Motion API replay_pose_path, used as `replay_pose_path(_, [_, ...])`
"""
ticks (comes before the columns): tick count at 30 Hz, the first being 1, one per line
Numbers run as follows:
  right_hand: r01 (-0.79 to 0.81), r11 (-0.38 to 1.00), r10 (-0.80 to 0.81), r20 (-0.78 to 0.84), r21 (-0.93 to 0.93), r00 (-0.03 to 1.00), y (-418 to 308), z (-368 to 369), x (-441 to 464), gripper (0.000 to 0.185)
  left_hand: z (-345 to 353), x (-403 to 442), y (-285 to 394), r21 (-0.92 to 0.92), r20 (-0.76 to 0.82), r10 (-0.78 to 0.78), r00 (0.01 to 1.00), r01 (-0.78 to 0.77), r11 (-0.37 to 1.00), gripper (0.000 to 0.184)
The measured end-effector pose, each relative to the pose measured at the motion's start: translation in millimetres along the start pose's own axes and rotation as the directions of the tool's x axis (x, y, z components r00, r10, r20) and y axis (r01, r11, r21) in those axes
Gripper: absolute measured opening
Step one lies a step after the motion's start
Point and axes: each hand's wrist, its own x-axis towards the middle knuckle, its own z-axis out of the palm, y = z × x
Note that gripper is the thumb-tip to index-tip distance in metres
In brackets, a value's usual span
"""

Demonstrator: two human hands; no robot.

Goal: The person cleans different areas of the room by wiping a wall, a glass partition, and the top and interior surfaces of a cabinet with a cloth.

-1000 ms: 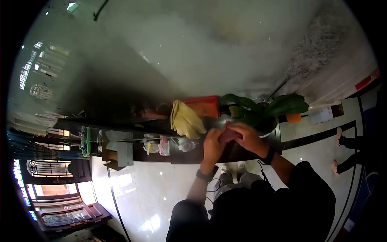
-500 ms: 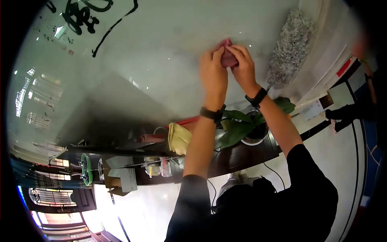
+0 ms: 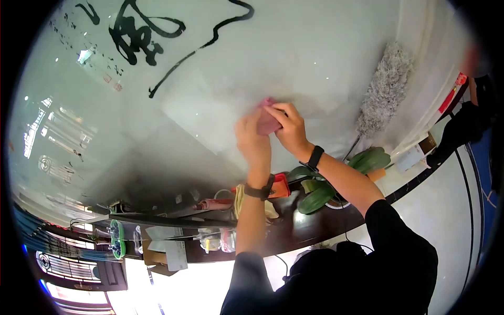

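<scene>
In front of a glossy pale panel [image 3: 210, 84] with black brush writing, a folded pink cloth [image 3: 268, 122] is bunched between my two hands. My right hand [image 3: 292, 130] pinches its right side, fingers bent over the upper edge. My left hand [image 3: 253, 142], somewhat blurred, is closed on the left side of the cloth. The cloth lies against or very near the panel; its far face is hidden. Each wrist wears a dark band.
Below the panel runs a dark cabinet top [image 3: 286, 231] with a leafy potted plant [image 3: 316, 200], a yellow cloth [image 3: 240, 202] and a red tray [image 3: 280, 186]. A grey fluffy duster [image 3: 386, 89] leans at right. Cardboard boxes [image 3: 160, 252] stand lower left. Another person [image 3: 457, 134] is at far right.
Both hands and the pink cloth have moved left across the panel, staying together. The view has shifted too, with more of the black writing in sight.
</scene>
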Motion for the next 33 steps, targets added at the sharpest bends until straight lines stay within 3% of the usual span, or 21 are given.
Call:
replay_pose_path(5, [0.016, 0.999, -0.019, -0.061, -0.052, 0.998, -8, -25, 48, 0.052, 2, 45, 41, -0.080, -0.106, 0.179, 0.978, -0.188, 0.979, 0.047])
replay_pose_path(8, [0.039, 0.989, -0.055, -0.106, -0.141, 0.993, -2, -46, 58, 0.048, 18, 48, 59, -0.103, -0.059, 0.166, 0.984, -0.171, 0.980, 0.047])
replay_pose_path(11, [0.060, 0.972, -0.075, -0.061, -0.228, 0.995, 10, -58, 44, 0.056, 39, 32, 53, -0.147, -0.055, 0.172, 0.984, -0.178, 0.973, 0.046])
replay_pose_path(17, [-0.048, 0.953, 0.064, 0.044, -0.300, 0.997, 36, -50, -13, 0.054, 59, -15, 17, -0.188, 0.037, 0.183, 0.982, -0.173, 0.967, 0.042])
replay_pose_path(20, [-0.057, 0.960, 0.103, 0.157, -0.275, 0.982, 34, -39, -35, 0.052, 49, -38, 1, -0.198, 0.187, 0.021, 0.982, 0.017, 0.980, 0.047])
replay_pose_path(23, [-0.012, 0.979, 0.063, 0.246, -0.204, 0.967, 30, -30, -37, 0.050, 30, -40, -10, -0.020, 0.250, -0.096, 0.963, 0.104, 0.994, 0.046])
replay_pose_path(26, [0.026, 0.991, 0.007, 0.252, -0.129, 0.968, 22, -30, -7, 0.050, 19, -21, 8, 0.014, 0.089, -0.015, 0.996, 0.014, 1.000, 0.041])
replay_pose_path(31, [-0.015, 0.999, 0.027, 0.262, -0.049, 0.965, 13, -60, 46, 0.041, 18, 25, 57, -0.048, -0.001, 0.054, 0.999, -0.054, 0.997, 0.046])
replay_pose_path(33, [0.062, 0.995, -0.049, 0.169, -0.072, 0.984, 21, -77, 70, 0.042, 26, 40, 79, -0.071, -0.055, 0.113, 0.992, -0.117, 0.991, 0.046])
